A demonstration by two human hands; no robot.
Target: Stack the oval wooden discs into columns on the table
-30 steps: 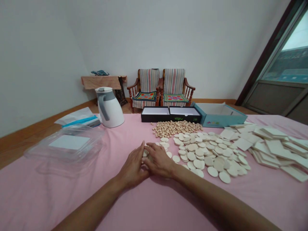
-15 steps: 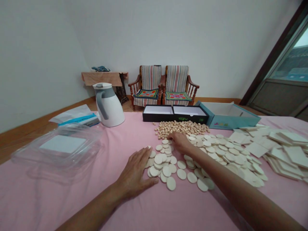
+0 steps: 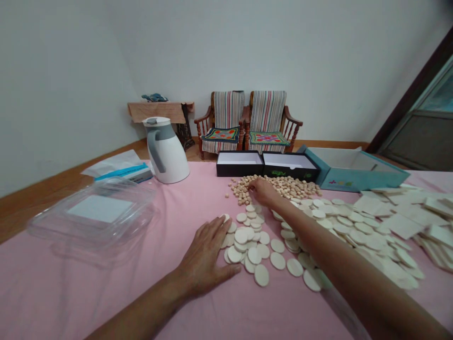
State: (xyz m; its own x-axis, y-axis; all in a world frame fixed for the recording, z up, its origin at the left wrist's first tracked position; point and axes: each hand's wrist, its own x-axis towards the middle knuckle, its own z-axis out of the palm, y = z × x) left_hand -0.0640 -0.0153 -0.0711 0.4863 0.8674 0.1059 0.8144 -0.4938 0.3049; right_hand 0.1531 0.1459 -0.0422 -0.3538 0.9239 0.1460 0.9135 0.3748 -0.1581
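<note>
My left hand (image 3: 205,257) lies palm down on the pink cloth, thumb spread away from the fingers. Its fingertips touch the left edge of a loose heap of pale round wooden discs (image 3: 254,255). Further forward, my right hand (image 3: 264,192) reaches into a pile of small round wooden beads (image 3: 292,186). Its fingers curl downward and press together among the beads; whatever is between them is hidden. More discs (image 3: 364,236) spread beneath and to the right of my right forearm.
Two shallow black boxes (image 3: 240,170) and a light blue box (image 3: 364,179) stand behind the beads. Square wooden pieces (image 3: 403,225) are heaped at right. A white-grey jug (image 3: 171,160), a packet (image 3: 123,174) and clear plastic containers (image 3: 95,210) sit at left. Two chairs (image 3: 267,113) stand beyond.
My right hand has moved forward from the discs' far edge into the beads. My left hand keeps its place beside the discs. The whole view has shifted slightly.
</note>
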